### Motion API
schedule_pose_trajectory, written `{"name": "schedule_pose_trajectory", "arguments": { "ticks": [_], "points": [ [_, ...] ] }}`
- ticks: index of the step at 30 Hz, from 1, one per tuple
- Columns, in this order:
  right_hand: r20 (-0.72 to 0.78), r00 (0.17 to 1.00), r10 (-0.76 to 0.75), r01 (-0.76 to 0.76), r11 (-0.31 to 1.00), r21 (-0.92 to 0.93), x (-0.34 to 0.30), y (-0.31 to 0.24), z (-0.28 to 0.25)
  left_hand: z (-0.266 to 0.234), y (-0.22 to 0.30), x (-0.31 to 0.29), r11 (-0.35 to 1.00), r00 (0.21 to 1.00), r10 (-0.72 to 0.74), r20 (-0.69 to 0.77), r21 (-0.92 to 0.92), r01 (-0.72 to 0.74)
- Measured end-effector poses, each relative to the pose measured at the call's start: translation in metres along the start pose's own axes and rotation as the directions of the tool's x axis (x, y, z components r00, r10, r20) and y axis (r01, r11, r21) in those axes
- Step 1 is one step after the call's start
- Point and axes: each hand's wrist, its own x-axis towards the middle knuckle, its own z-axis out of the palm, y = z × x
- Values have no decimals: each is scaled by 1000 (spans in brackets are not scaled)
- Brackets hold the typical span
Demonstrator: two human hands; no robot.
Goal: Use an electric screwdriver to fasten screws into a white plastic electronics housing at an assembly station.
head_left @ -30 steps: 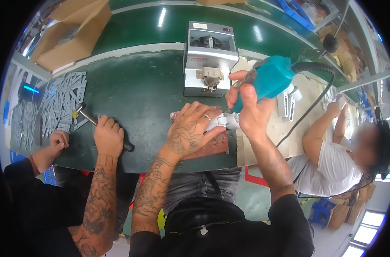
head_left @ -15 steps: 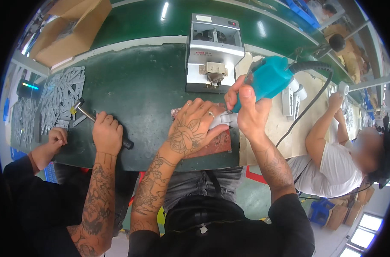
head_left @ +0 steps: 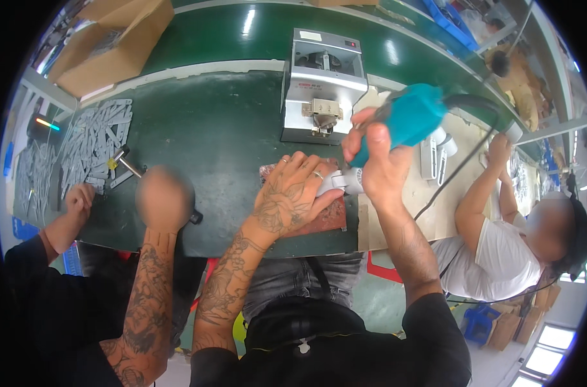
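My right hand (head_left: 385,161) is closed around a teal power screwdriver (head_left: 414,115), tilted with its cord trailing off to the right. The tool's lower end points down at a white plastic fitting (head_left: 332,183) with a rounded end; whether its tip touches the fitting cannot be made out. My left hand (head_left: 291,193) is wrapped over the fitting's left side, thumb along the near edge, holding it down. Beneath lies a worn reddish pad (head_left: 319,219) on the green bench.
A grey box-shaped machine (head_left: 323,84) stands beyond my hands. At left, a co-worker's hand grips a hammer (head_left: 129,167) near piled grey strips (head_left: 97,138). White parts (head_left: 437,155) rest on brown paper at right, near another person. A cardboard box (head_left: 116,48) is far left.
The screwdriver has tipped slightly to the right and is now smeared by motion. My left hand keeps its hold on the fitting. The co-worker's near-left hand has risen a little.
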Motion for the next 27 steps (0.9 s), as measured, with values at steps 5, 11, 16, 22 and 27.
{"name": "schedule_pose_trajectory", "arguments": {
  "ticks": [5, 11, 16, 22, 27],
  "points": [
    [-26, 980, -195, 195, 981, -16, 38, -2, 26, -5, -3, 0, 996, 1000, -9, 20, -88, 11],
    [24, 972, -233, 229, 968, 105, 50, 33, 31, -4, -1, 1, 997, 1000, -4, 0, -72, 4],
    [2, 991, -132, 132, 991, 36, 54, 32, 26, -2, -1, 2, 996, 1000, 5, -10, -90, -6],
    [-20, 999, -34, 33, 999, -30, 19, -10, 17, -4, -2, -2, 996, 1000, -25, 8, -89, 25],
    [8, 1000, 15, -15, 1000, -19, -21, -17, -12, 1, -5, 1, 999, 1000, 10, -6, -49, -10]
  ]
}}
